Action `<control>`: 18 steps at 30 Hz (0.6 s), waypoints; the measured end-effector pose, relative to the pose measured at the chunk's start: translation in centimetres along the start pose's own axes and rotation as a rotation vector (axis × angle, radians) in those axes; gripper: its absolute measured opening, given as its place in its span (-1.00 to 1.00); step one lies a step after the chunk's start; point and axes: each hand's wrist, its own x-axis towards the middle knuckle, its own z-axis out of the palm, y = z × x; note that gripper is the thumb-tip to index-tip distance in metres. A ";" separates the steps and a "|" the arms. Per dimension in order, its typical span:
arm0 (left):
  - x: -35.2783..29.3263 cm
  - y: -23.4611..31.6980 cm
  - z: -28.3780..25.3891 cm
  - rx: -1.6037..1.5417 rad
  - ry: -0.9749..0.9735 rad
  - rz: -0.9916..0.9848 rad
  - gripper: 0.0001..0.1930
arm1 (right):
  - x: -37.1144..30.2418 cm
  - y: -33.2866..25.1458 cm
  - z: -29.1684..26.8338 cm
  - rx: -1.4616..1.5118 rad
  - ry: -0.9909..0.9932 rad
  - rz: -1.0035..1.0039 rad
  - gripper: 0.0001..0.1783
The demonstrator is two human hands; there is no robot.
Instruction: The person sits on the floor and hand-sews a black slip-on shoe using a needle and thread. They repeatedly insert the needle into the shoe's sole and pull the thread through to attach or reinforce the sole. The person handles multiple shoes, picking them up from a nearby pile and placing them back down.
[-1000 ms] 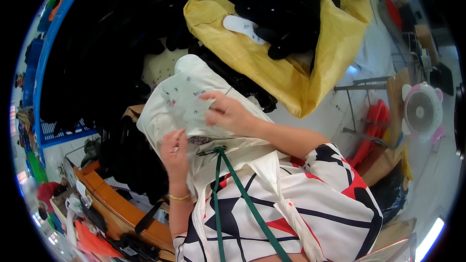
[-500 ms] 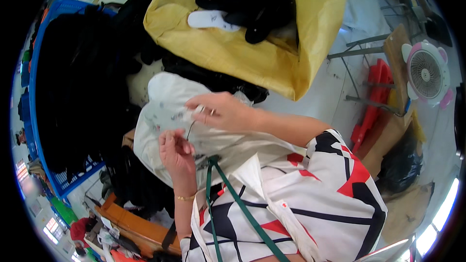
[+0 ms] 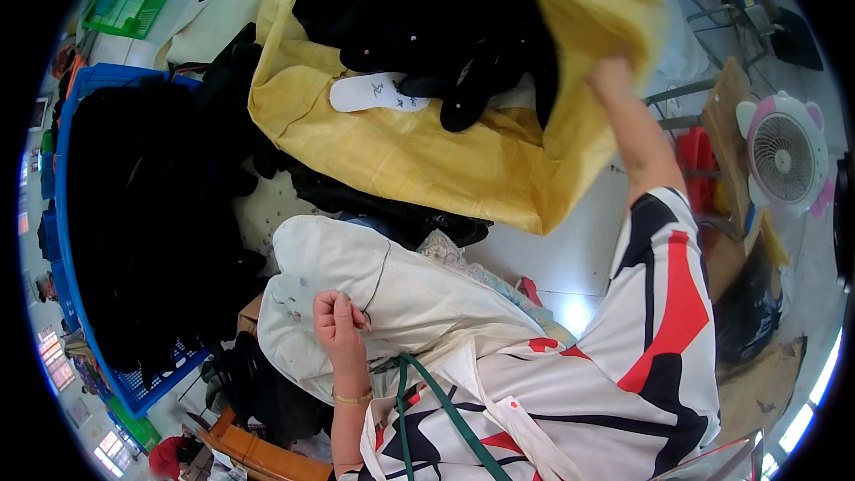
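My left hand (image 3: 338,319) is closed in a pinch above my lap, with a thin dark string (image 3: 381,278) trailing up from its fingers over the white apron (image 3: 334,245). My right hand (image 3: 612,77) reaches out against the right side of a big yellow sack (image 3: 401,165). Its fingers are blurred, so I cannot tell whether they grip the sack. Inside the sack lie many black shoe insoles (image 3: 468,98), heaped together. A white insole (image 3: 374,93) with handwriting rests at the sack's near side.
To the left stands a blue crate (image 3: 134,392) heaped with black pieces. Behind it is a green basket (image 3: 134,0). A pink and white fan (image 3: 784,156) stands at the right, beside a wooden stool (image 3: 732,116). An orange-brown wooden bench (image 3: 258,445) is at lower left.
My right hand has left the left hand and moved out to the sack's right side, which now folds inward. My left hand stays over my lap with the string. The view has shifted slightly.
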 end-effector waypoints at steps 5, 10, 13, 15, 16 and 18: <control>0.4 -0.9 -0.3 -0.015 0.008 -0.045 -0.90 | -9.0 8.5 6.8 -0.121 -0.211 0.296 -0.43; 1.1 0.6 0.5 0.113 -0.072 -0.011 -0.92 | -6.6 5.4 7.5 0.013 -0.106 0.208 -0.58; 1.6 1.2 0.3 0.290 -0.040 0.161 -0.96 | -7.7 -3.5 1.4 0.456 0.367 -0.179 -0.73; 2.4 0.9 -0.1 0.382 -0.009 0.276 -0.96 | -10.0 -11.2 -0.7 0.887 0.285 -0.484 -0.79; 2.6 0.7 -0.1 0.440 0.004 0.322 -0.96 | -12.8 -15.8 -1.4 1.188 0.154 -0.575 -0.78; 3.1 0.2 -0.5 0.559 0.027 0.415 -0.97 | -20.0 -21.5 -6.2 1.547 -0.425 -0.721 -0.70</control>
